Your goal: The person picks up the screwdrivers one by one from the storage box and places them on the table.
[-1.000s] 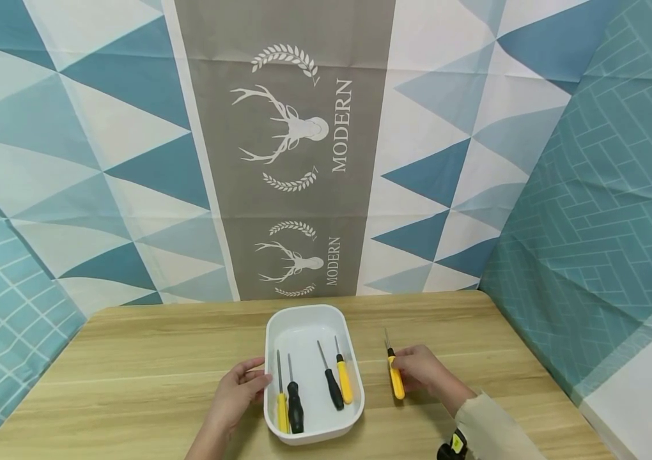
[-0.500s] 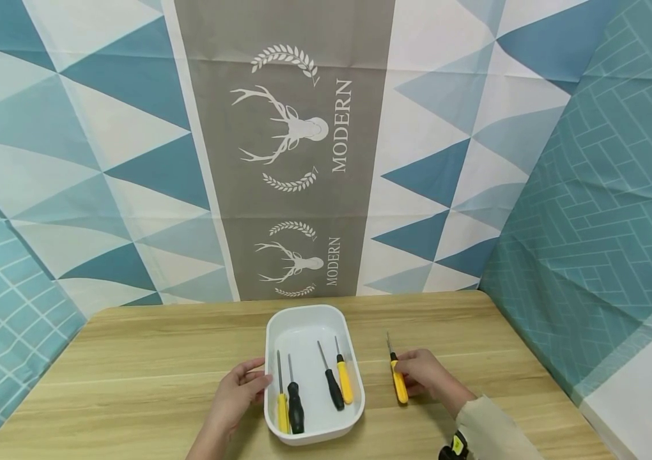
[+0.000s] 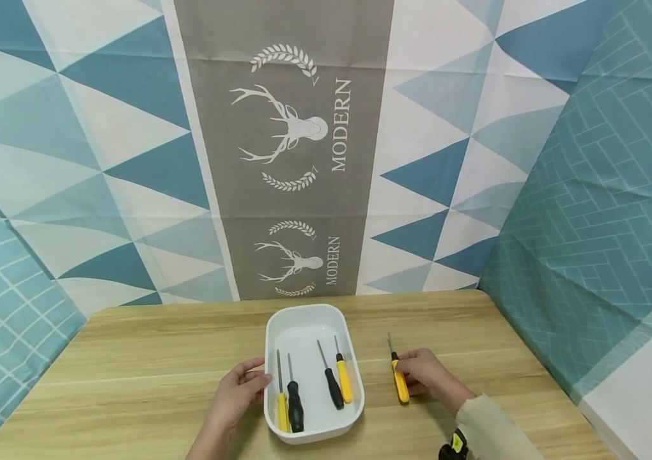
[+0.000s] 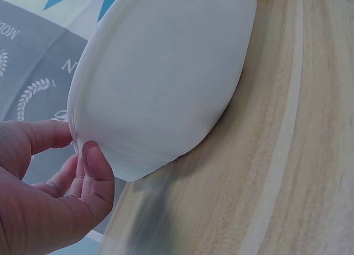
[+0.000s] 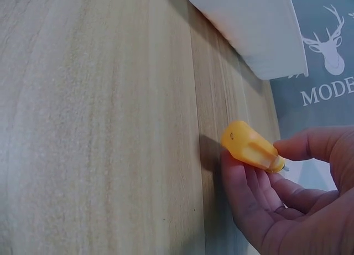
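A white plastic tray (image 3: 316, 429) stands on the table with several screwdrivers inside. On its left side lie a yellow-handled screwdriver (image 3: 282, 412) and a black-handled screwdriver (image 3: 295, 409). Towards its right wall are a second black-handled screwdriver (image 3: 333, 388) and a second yellow-handled one (image 3: 344, 380). My left hand (image 3: 238, 395) pinches the tray's left rim, thumb on the edge; the left wrist view shows its fingertips (image 4: 94, 155) against the outer wall. To the tray's right, my right hand (image 3: 422, 370) holds another yellow screwdriver (image 5: 251, 147) by its handle, shaft pointing away.
The wooden table (image 3: 159, 358) runs back to a patterned cloth backdrop (image 3: 286, 153). A teal cloth (image 3: 602, 255) borders the right side, a light-blue one (image 3: 4, 319) the left. Something black and yellow (image 3: 454, 446) sits at the right wrist.
My right hand has shifted the screwdriver slightly to the right and towards me over the last second. The left hand and the tray stay where they were.
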A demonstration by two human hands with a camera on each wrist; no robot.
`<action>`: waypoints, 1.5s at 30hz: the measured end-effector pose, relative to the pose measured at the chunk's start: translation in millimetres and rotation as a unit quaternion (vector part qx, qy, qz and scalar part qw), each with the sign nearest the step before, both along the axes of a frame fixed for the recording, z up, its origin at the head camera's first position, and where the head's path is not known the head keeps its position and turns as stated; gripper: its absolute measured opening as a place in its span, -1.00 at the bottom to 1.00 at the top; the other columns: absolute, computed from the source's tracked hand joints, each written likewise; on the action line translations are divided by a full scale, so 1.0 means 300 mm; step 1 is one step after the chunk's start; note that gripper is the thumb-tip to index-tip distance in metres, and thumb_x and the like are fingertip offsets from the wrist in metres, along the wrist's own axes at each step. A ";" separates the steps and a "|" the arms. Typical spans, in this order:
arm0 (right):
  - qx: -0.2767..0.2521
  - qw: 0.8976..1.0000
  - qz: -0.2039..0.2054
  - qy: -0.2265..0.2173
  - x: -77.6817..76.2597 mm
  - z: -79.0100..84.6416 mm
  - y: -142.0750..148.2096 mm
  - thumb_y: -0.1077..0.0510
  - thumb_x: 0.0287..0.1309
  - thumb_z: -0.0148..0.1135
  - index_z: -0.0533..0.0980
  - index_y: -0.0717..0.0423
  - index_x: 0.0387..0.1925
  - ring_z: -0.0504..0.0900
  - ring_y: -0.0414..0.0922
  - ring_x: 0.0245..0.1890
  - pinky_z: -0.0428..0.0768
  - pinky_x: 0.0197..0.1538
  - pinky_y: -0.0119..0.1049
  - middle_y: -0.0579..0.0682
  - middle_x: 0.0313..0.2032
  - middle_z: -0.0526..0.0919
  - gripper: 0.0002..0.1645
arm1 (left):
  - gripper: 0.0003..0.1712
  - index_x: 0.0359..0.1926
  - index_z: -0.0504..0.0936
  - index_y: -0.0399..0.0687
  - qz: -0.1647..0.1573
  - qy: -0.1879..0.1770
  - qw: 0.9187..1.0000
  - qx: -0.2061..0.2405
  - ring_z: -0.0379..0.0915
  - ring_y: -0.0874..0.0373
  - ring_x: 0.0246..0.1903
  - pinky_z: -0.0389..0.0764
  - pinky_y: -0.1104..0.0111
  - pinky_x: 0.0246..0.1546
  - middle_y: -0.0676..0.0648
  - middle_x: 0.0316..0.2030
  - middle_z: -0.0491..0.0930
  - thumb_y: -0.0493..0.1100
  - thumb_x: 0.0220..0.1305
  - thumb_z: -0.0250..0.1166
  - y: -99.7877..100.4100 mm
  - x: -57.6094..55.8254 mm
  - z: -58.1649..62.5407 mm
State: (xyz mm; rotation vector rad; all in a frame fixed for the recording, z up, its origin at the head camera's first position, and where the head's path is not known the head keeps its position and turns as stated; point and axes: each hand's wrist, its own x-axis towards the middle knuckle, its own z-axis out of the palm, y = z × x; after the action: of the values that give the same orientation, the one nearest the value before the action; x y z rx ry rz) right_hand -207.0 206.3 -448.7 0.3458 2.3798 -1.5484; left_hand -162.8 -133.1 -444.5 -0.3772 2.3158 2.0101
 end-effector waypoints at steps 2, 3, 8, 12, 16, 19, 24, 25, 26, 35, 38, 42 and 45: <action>0.006 1.000 0.000 0.001 0.000 -0.002 0.001 0.26 0.06 0.12 0.41 0.44 0.02 0.56 -0.08 -0.41 0.64 -0.39 -0.20 0.14 -0.34 0.57 -0.53 | -0.46 0.16 0.40 -0.32 0.000 0.001 1.000 0.001 0.52 0.14 -0.31 0.59 0.36 -0.33 -0.22 -0.13 0.56 -0.26 0.15 0.27 0.001 0.000 0.000; 0.008 1.000 0.000 0.001 0.001 -0.003 0.002 0.26 0.06 0.12 0.42 0.44 0.01 0.56 -0.08 -0.41 0.64 -0.39 -0.20 0.14 -0.34 0.57 -0.53 | -0.46 0.16 0.40 -0.32 -0.001 0.001 1.000 0.000 0.52 0.14 -0.31 0.59 0.36 -0.33 -0.22 -0.13 0.56 -0.26 0.15 0.27 0.001 0.000 0.001; 0.019 1.000 0.004 0.002 0.001 -0.005 0.005 0.26 0.05 0.12 0.43 0.44 0.01 0.56 -0.09 -0.41 0.63 -0.38 -0.21 0.13 -0.34 0.58 -0.53 | -0.47 0.16 0.40 -0.32 -0.001 0.000 1.000 0.001 0.51 0.14 -0.30 0.58 0.37 -0.33 -0.21 -0.13 0.56 -0.26 0.16 0.27 0.002 0.002 0.003; 0.023 1.000 0.006 0.007 0.000 -0.005 0.007 0.26 0.06 0.12 0.42 0.47 0.03 0.56 -0.07 -0.41 0.62 -0.38 -0.22 0.15 -0.32 0.58 -0.51 | -0.46 0.16 0.39 -0.32 -0.002 -0.002 1.000 0.000 0.50 0.14 -0.31 0.58 0.37 -0.34 -0.20 -0.15 0.55 -0.25 0.16 0.27 0.002 0.004 0.005; 0.023 1.000 0.009 0.013 0.001 -0.007 0.008 0.26 0.07 0.11 0.40 0.49 0.04 0.56 -0.07 -0.42 0.61 -0.39 -0.22 0.16 -0.31 0.58 -0.50 | -0.46 0.17 0.39 -0.32 0.000 -0.004 1.000 0.000 0.50 0.14 -0.32 0.58 0.38 -0.34 -0.19 -0.16 0.55 -0.25 0.16 0.27 0.003 0.004 0.006; 0.023 1.000 0.009 0.012 0.001 -0.007 0.008 0.26 0.07 0.11 0.40 0.49 0.04 0.56 -0.07 -0.42 0.61 -0.39 -0.21 0.16 -0.31 0.59 -0.50 | -0.46 0.17 0.39 -0.32 0.000 -0.005 1.000 0.001 0.50 0.14 -0.31 0.58 0.38 -0.34 -0.18 -0.16 0.55 -0.24 0.16 0.27 0.002 0.003 0.003; 0.030 0.999 0.013 0.009 0.000 -0.004 0.010 0.27 0.09 0.10 0.41 0.48 0.05 0.57 -0.06 -0.40 0.62 -0.38 -0.20 0.16 -0.29 0.59 -0.51 | -0.45 0.17 0.39 -0.31 0.000 -0.007 1.000 0.001 0.50 0.12 -0.28 0.58 0.37 -0.32 -0.19 -0.14 0.54 -0.24 0.17 0.27 0.002 0.003 0.003; 0.031 0.999 0.014 0.009 0.000 -0.004 0.010 0.27 0.09 0.11 0.41 0.48 0.05 0.57 -0.06 -0.40 0.62 -0.38 -0.20 0.16 -0.29 0.59 -0.51 | -0.45 0.17 0.39 -0.31 0.000 -0.008 1.000 0.001 0.50 0.12 -0.28 0.58 0.36 -0.31 -0.19 -0.14 0.54 -0.24 0.17 0.27 0.002 0.003 0.003; 0.033 0.999 0.015 0.010 -0.001 -0.005 0.010 0.27 0.09 0.11 0.41 0.48 0.06 0.57 -0.06 -0.39 0.62 -0.38 -0.20 0.16 -0.29 0.59 -0.51 | -0.45 0.17 0.39 -0.31 0.000 -0.008 1.000 0.001 0.50 0.12 -0.27 0.58 0.36 -0.31 -0.19 -0.14 0.54 -0.23 0.17 0.27 0.002 0.003 0.003; 0.028 0.999 0.012 0.012 -0.001 -0.004 0.008 0.28 0.11 0.12 0.41 0.45 0.06 0.55 -0.07 -0.40 0.60 -0.39 -0.23 0.16 -0.27 0.59 -0.53 | -0.44 0.18 0.38 -0.30 0.000 -0.009 1.000 -0.001 0.50 0.15 -0.29 0.59 0.35 -0.30 -0.18 -0.14 0.54 -0.22 0.17 0.27 0.000 0.000 0.000; 0.031 0.999 0.009 0.016 -0.003 -0.006 0.006 0.28 0.11 0.13 0.43 0.45 0.03 0.55 -0.08 -0.41 0.60 -0.40 -0.24 0.15 -0.29 0.58 -0.56 | -0.43 0.19 0.37 -0.30 0.000 -0.009 1.000 0.000 0.49 0.16 -0.29 0.59 0.34 -0.30 -0.17 -0.14 0.53 -0.22 0.17 0.28 0.000 0.000 0.000; 0.040 0.999 0.010 0.020 -0.007 -0.011 0.003 0.28 0.10 0.14 0.45 0.45 0.00 0.56 -0.09 -0.42 0.60 -0.40 -0.25 0.15 -0.30 0.60 -0.58 | -0.43 0.18 0.38 -0.30 0.000 -0.009 1.000 0.001 0.48 0.16 -0.30 0.59 0.34 -0.30 -0.16 -0.14 0.54 -0.22 0.16 0.28 0.001 0.000 0.003; 0.045 0.999 0.012 0.023 -0.011 -0.016 0.003 0.29 0.10 0.14 0.45 0.46 -0.01 0.57 -0.09 -0.42 0.61 -0.40 -0.25 0.15 -0.31 0.60 -0.58 | -0.43 0.18 0.38 -0.30 0.001 -0.011 1.000 0.002 0.48 0.16 -0.30 0.58 0.34 -0.30 -0.16 -0.15 0.54 -0.22 0.16 0.29 0.002 0.002 0.005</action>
State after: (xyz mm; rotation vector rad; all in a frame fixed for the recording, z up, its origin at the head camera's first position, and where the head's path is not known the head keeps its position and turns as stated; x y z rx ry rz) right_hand -210.4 207.2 -453.5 0.3018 2.4842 -1.4566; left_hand -162.2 -132.4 -442.9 -0.3995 2.3003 2.0014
